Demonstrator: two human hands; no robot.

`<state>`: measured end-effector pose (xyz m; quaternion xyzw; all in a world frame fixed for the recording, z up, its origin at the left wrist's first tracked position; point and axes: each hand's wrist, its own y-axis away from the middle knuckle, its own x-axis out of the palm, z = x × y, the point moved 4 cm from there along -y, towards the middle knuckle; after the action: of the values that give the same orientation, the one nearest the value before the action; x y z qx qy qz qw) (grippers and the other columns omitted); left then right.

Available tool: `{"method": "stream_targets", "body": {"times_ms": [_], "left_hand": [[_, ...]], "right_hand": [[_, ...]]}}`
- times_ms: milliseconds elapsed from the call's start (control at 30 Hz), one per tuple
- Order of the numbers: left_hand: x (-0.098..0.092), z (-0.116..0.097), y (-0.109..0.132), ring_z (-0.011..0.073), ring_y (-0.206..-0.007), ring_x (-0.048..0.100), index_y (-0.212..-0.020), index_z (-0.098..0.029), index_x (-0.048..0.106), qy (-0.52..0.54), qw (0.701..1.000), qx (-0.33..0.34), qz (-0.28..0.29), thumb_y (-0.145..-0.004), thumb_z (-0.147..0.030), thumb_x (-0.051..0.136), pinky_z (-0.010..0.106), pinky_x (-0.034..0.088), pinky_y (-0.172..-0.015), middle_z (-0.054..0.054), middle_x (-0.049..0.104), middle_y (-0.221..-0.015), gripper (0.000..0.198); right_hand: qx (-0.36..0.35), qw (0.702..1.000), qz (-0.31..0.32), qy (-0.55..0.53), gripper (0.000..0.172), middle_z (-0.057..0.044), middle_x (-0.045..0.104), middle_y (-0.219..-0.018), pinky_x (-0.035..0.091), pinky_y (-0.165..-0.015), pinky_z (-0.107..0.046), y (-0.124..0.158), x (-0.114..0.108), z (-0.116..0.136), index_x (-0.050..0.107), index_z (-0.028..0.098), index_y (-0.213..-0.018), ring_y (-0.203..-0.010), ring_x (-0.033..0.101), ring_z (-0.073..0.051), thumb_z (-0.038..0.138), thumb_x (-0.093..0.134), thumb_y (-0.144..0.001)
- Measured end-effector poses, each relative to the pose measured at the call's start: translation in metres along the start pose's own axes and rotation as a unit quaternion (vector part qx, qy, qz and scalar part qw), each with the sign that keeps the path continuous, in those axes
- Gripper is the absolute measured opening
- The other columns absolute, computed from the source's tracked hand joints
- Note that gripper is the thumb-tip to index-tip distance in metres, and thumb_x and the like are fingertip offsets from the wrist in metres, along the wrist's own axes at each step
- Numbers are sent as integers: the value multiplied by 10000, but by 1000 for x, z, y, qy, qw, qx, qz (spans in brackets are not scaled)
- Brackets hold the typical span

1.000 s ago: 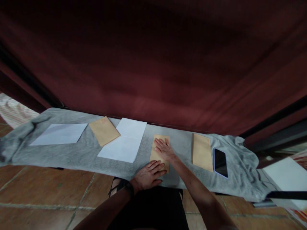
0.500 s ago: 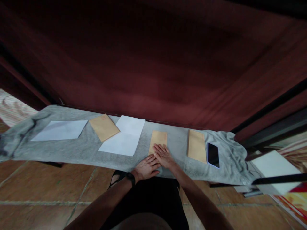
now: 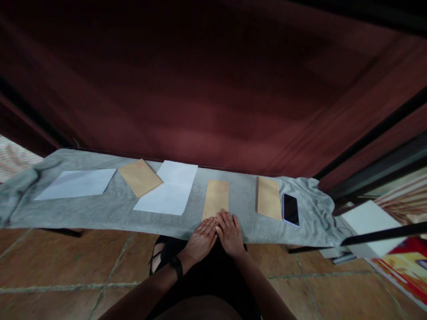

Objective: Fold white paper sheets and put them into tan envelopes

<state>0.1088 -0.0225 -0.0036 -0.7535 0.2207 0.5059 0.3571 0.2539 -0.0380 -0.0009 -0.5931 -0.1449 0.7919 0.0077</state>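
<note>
A dark red curtain fills the background above a long grey cloth. On the cloth lie two white sheets, one at far left and a creased one nearer the middle. A brown envelope pile overlaps the creased sheet; another pile lies to the right. Between them, the middle envelope lies flat before the person, its near end under both hands. The left hand and right hand are flattened palm-down, fingers extended, thumbs close. The step looks like smoothing or pressing that end; whether a fold lies beneath is hidden. The next move seems to call for even pressure without skewing the paper. A phone lies beside the right pile.
</note>
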Motion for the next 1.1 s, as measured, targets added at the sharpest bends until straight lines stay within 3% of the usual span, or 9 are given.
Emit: {"method": "stream_targets", "body": {"times_ms": [167, 367, 700, 900, 1100], "left_hand": [[6, 7, -21, 222, -1484, 384, -1521, -127, 416, -3, 997, -64, 41, -1033, -253, 292, 451, 342, -1216, 135, 445, -1580, 519], [21, 22, -78, 226, -1549, 233, -1562, -184, 370, -18, 991, -95, 90, -1038, -282, 291, 487, 206, -1259, 84, 321, -1654, 538], [39, 56, -155, 255, -1556, 198, -1583, -136, 317, -37, 988, -127, 82, -1037, -391, 306, 506, 131, -1264, 117, 330, -1647, 603], [41, 66, -165, 267, -1539, 245, -1571, -155, 353, -38, 989, -120, 80, -1031, -420, 334, 513, 141, -1256, 115, 355, -1637, 602], [33, 63, -141, 269, -1531, 269, -1544, -218, 418, -43, 994, -94, 47, -1041, -430, 349, 502, 178, -1254, 63, 370, -1635, 550]], "right_hand": [[-35, 998, -48, -24, 489, -69, 507, -1540, 201, -1256, -472, 18, -3, 0, 425, 200, -1539, -1448, 440, -221, 272, 395, -1057], [-25, 992, -106, -70, 409, -78, 670, -1371, 249, -1240, -473, 24, -3, 0, 621, 186, -1377, -1331, 571, -223, 214, 386, -1043], [-21, 986, -126, -110, 412, -41, 653, -1400, 262, -1236, -467, 20, -10, 2, 606, 235, -1382, -1331, 571, -200, 162, 417, -1023], [-18, 986, -134, -95, 423, -37, 656, -1396, 276, -1226, -462, 17, -9, 3, 588, 255, -1400, -1321, 580, -201, 162, 442, -1015], [-17, 988, -135, -67, 450, -54, 639, -1415, 319, -1204, -465, 17, -7, 4, 589, 277, -1406, -1332, 569, -218, 158, 477, -987]]}}
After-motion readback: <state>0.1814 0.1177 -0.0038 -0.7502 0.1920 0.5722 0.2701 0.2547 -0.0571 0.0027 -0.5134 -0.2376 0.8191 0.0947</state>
